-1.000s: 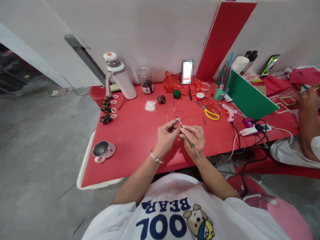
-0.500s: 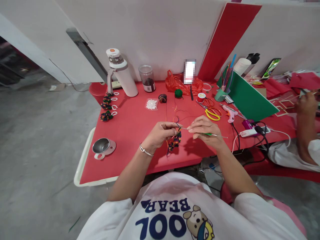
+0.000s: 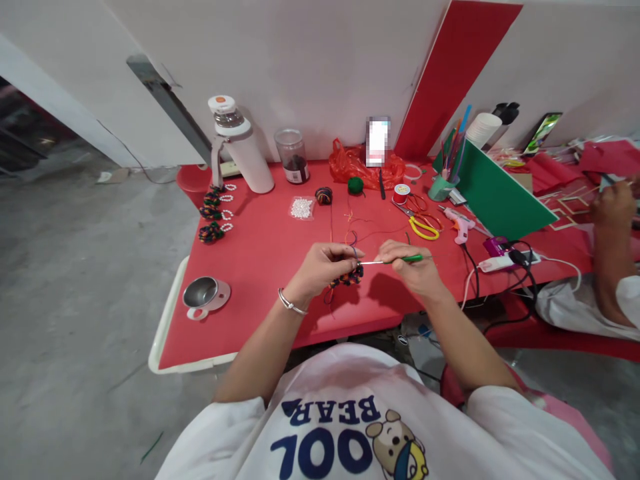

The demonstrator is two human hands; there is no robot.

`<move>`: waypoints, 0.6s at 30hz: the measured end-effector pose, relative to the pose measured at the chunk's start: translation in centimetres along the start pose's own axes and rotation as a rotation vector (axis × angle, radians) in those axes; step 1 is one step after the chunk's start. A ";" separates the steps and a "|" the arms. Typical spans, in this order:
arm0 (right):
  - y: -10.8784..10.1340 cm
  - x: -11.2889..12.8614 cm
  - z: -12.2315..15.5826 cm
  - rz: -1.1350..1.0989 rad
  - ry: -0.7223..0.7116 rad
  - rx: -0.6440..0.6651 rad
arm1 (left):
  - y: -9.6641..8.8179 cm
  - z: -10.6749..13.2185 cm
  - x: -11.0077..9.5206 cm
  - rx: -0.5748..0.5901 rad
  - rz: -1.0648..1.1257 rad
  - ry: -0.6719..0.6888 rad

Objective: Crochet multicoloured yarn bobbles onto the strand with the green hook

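My left hand is closed, pinching a small multicoloured crocheted piece just above the red table. Loose coloured threads run from the piece toward the back of the table. My right hand is closed round a green-handled crochet hook, whose metal tip points left into the piece. The two hands are a short distance apart, near the table's front edge. A metal bracelet sits on my left wrist.
On the table: a white thermos, jar, bag of white beads, finished crocheted pieces, metal cup, yellow scissors, pink glue gun, green board, cables. Another person's hand works at the right.
My hands, close together a second ago, drew apart; the crocheted piece now shows under my left hand, and the hook has turned level, pointing left into it.
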State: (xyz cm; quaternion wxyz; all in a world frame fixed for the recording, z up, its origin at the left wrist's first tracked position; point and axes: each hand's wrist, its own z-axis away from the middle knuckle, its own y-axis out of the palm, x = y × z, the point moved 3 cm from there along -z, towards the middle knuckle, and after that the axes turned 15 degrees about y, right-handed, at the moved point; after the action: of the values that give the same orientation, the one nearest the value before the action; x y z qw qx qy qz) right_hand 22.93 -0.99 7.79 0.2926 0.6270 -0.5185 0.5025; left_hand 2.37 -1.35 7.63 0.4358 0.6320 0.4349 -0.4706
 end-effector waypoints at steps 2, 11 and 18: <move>1.3 -0.8 0.7 0.061 0.027 -0.185 | 0.6 0.0 0.5 -0.085 0.005 0.055; 5.5 -0.7 2.7 0.592 -0.314 -0.596 | 3.0 0.6 1.7 -0.355 -0.034 0.112; 1.9 -2.3 0.4 -0.074 0.021 -0.260 | 1.6 0.3 0.8 -0.118 0.114 0.006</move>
State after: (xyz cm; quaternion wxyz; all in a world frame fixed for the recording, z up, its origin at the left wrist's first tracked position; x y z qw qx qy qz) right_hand 21.34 -1.06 5.20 0.3950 0.5972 -0.5528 0.4263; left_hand 3.98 -1.88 6.99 0.4971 0.6302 0.4266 -0.4169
